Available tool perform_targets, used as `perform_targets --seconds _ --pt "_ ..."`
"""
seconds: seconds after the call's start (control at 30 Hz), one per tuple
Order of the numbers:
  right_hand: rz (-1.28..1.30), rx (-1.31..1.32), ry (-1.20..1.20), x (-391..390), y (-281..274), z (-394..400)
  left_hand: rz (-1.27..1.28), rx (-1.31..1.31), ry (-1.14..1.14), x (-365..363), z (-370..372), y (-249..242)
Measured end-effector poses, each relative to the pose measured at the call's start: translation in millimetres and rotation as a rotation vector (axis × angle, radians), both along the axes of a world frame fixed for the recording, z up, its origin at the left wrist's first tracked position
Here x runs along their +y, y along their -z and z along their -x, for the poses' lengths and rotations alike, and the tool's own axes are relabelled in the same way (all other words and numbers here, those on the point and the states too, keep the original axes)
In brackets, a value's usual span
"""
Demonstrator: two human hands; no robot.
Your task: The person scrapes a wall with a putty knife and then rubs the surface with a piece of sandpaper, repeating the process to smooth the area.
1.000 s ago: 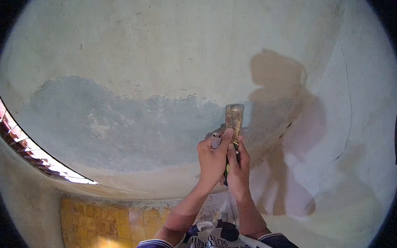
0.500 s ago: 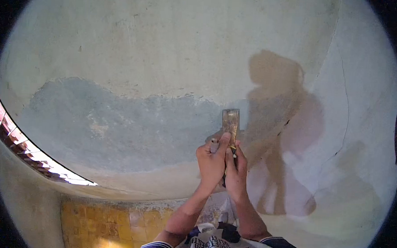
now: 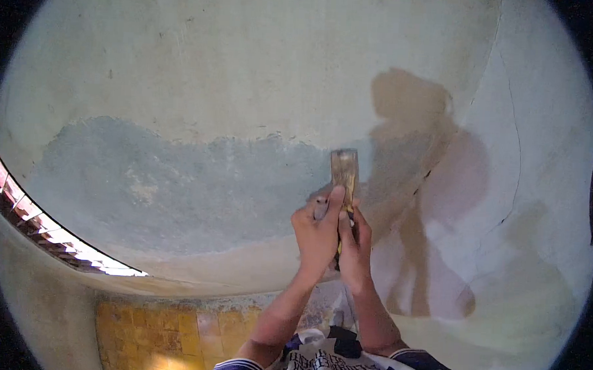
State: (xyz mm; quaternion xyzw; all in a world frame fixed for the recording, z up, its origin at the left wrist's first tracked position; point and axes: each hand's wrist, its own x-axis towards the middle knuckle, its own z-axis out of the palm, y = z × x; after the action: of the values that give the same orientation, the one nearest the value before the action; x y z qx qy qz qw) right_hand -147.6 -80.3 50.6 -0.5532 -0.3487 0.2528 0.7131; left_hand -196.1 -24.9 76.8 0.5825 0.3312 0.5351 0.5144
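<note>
Both of my hands are closed together on a scraper (image 3: 344, 168), its worn, stained metal blade pointing up toward the wall. My left hand (image 3: 316, 242) has its thumb laid along the blade's lower part. A small grey piece (image 3: 320, 208) shows by its fingers; I cannot make out what it is. My right hand (image 3: 356, 244) wraps the black and yellow handle, mostly hidden between the palms. The blade's tip lies close to the upper edge of a bare grey patch (image 3: 237, 176) on the wall; whether it touches cannot be seen.
Pale paint (image 3: 249, 64) surrounds the patch, with a ragged flaking edge. My shadow falls on the wall at right, near a corner and a long crack (image 3: 517, 142). A barred opening (image 3: 50, 227) is at lower left, above yellow floor tiles (image 3: 171, 331).
Both hands and the scraper have moved slightly up the wall, bringing the blade tip nearer the flaking paint edge. The grip is the same.
</note>
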Motion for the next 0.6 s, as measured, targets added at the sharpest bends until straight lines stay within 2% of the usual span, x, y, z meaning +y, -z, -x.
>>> perform_targets --seconds 0.13,0.2,0.27,0.3,0.37,0.47,0.53,0.6 --pt "-0.012 0.090 0.002 6 -4 -2 0.024 -0.026 -0.007 0 -3 -10" --pt "-0.131 -0.134 0.110 25 14 -13 0.046 -0.084 0.043 3 -7 -29" --pt "-0.140 -0.163 0.114 23 19 -14 0.023 -0.009 0.007 -1 -4 -19" --pt "-0.091 -0.080 0.071 6 0 -4 -0.001 0.024 -0.012 0 -3 -15" --pt "-0.055 -0.014 0.031 -1 -6 1 0.015 -0.040 0.007 -1 -7 1" --pt "-0.059 -0.002 0.019 8 6 -8 0.016 -0.040 0.030 11 -10 -6" --pt "0.001 0.087 -0.034 6 -10 -9 0.027 -0.006 0.032 4 -8 -10" --pt "-0.018 0.064 0.012 2 -9 -3 0.006 0.021 0.013 -2 -4 -17"
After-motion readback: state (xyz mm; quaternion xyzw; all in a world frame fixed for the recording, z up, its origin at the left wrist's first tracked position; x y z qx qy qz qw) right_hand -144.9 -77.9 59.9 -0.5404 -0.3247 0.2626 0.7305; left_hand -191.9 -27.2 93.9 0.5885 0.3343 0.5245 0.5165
